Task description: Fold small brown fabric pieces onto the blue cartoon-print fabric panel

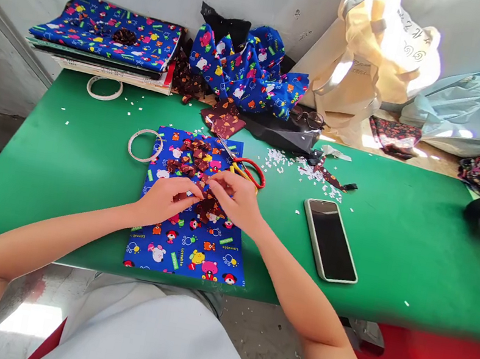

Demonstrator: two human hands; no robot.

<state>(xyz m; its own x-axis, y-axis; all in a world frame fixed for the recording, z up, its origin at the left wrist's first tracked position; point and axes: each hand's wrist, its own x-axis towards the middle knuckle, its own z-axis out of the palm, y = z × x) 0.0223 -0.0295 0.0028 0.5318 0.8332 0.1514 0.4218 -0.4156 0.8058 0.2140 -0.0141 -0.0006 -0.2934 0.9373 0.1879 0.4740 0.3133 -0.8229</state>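
On the green table lies a blue cartoon-print fabric piece (186, 260). Brown patterned fabric scraps (192, 159) are heaped on its upper half. My left hand (168, 199) and my right hand (238, 201) meet over its middle, thumbs and fingertips pinched close together. Between them is a small brown patterned fabric piece (204, 188), mostly covered by the fingers. Below the fingertips lies another dark brown scrap (207, 209). Scissors with red and yellow handles (248, 170) rest just beyond my right hand, partly on the blue fabric. A tape roll (129, 144) overlaps the fabric's left edge.
A phone (333, 242) lies to the right. White paper bits (278, 160) are scattered behind it. Another tape roll (88, 85) sits near a book stack (114, 72). Crumpled blue fabric (244, 72), glasses (313, 119) and a cream bag (347, 68) line the back.
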